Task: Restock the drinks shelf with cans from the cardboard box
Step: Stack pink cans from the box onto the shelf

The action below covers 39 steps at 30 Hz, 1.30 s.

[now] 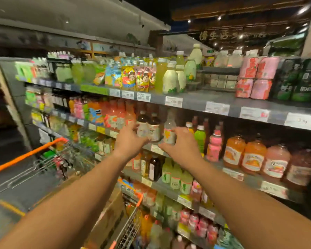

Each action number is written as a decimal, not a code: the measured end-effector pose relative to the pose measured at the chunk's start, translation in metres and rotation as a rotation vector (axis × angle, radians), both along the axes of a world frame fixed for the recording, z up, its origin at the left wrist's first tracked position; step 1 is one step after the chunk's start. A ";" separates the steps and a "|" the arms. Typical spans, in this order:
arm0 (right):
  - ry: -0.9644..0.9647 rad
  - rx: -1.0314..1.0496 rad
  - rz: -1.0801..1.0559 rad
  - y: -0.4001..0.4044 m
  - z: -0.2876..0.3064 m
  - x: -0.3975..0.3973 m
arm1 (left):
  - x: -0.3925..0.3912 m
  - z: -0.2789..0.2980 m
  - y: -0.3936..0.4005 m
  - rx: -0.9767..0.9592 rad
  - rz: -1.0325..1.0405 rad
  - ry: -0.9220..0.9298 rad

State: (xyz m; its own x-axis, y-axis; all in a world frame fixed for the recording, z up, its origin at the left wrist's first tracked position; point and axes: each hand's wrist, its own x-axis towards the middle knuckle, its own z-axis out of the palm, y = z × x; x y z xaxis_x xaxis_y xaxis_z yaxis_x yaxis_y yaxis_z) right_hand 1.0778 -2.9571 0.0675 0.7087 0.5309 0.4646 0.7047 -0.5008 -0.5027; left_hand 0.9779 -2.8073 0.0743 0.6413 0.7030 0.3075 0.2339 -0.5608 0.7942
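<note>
I see two dark bottles (pixel 148 127) and a clear bottle (pixel 169 131) standing upright at the front edge of the drinks shelf (pixel 221 164), long axes vertical, caps up; my left hand (pixel 128 141) curls its fingers round the leftmost dark bottle; my right hand (pixel 181 146) wraps the clear bottle low on its label; to the right stand a green bottle (pixel 200 137) and orange jugs (pixel 244 153); below left, the cardboard box (pixel 108 218) sits in an orange-handled cart (pixel 25 155).

Two hands (pixel 131 139); four orange juice jugs (pixel 253 155); one cart (pixel 61 159).
</note>
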 end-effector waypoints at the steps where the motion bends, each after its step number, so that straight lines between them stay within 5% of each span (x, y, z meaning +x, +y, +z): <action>1: 0.036 -0.002 0.020 0.014 -0.014 -0.011 | -0.018 -0.013 0.011 -0.022 0.030 0.027; 8: 0.331 -0.129 0.157 0.103 -0.126 -0.113 | -0.131 -0.123 0.070 -0.201 0.295 0.206; 14: 0.385 -0.310 0.269 0.143 -0.199 -0.160 | -0.183 -0.190 0.086 -0.307 0.381 0.294; 26: 0.370 -0.525 0.427 0.210 -0.271 -0.096 | -0.155 -0.300 0.156 -0.474 0.548 0.336; 39: 0.320 -0.758 0.596 0.317 -0.319 -0.041 | -0.119 -0.346 0.226 -0.566 0.637 0.526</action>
